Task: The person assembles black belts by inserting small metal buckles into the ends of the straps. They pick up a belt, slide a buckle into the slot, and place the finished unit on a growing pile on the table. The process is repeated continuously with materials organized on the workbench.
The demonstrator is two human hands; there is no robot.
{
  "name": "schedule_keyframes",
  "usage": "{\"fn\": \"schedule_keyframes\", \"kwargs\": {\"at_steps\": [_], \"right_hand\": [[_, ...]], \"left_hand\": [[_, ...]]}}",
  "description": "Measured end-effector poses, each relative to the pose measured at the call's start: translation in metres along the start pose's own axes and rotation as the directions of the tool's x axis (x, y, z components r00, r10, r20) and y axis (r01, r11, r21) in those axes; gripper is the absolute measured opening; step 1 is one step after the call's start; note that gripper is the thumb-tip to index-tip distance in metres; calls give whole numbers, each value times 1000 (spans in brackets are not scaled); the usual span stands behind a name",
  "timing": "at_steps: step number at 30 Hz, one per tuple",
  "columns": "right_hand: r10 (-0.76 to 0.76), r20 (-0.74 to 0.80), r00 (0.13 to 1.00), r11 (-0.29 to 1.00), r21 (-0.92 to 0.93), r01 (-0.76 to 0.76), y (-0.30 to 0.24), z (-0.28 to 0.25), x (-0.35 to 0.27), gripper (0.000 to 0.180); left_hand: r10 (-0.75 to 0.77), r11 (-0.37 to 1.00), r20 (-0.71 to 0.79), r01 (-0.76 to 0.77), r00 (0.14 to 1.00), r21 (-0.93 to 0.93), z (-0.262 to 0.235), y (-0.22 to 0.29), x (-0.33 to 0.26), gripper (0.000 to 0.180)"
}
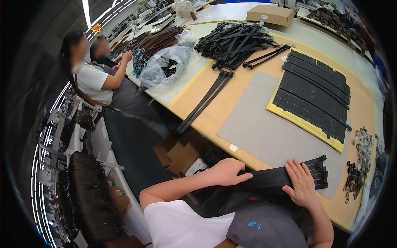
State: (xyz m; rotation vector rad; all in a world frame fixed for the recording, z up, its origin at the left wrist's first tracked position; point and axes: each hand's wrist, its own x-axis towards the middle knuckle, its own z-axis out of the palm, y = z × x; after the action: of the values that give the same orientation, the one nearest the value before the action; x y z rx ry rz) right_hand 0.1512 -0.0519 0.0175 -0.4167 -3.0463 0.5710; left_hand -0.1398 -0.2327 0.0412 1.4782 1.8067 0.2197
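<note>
Several black straps lie side by side at the near edge of the table, their looped ends pointing right. My right hand rests flat across them with its fingers stretched out. At the straps' left end, my left hand is closed, with its thumb along them; its fingertips are partly hidden. Beyond my hands, a yellow board carries a dense row of black straps, with a few more laid across the row.
Metal clasps lie at the right. A pile of black straps, a plastic bag and a cardboard box stand farther back. Two long straps overhang the table's left edge. Two people work at the left.
</note>
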Motion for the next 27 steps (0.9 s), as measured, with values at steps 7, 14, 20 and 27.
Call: {"fn": "schedule_keyframes", "kwargs": {"at_steps": [7,14,20,27], "right_hand": [[-84,31,996,996,25,83,1,-3,1,76],[-95,32,995,994,57,93,0,-5,-1,76],[-123,39,992,992,45,121,0,-5,-1,76],[-185,-9,983,980,79,185,-1,-1,1,76]], "left_hand": [[222,749,513,192,829,-634,48,-47,42,72],[586,293,600,548,545,-784,79,-19,78,53],[593,255,614,602,521,-757,83,-8,67,52],[568,292,596,538,568,-791,75,0,51,38]]}}
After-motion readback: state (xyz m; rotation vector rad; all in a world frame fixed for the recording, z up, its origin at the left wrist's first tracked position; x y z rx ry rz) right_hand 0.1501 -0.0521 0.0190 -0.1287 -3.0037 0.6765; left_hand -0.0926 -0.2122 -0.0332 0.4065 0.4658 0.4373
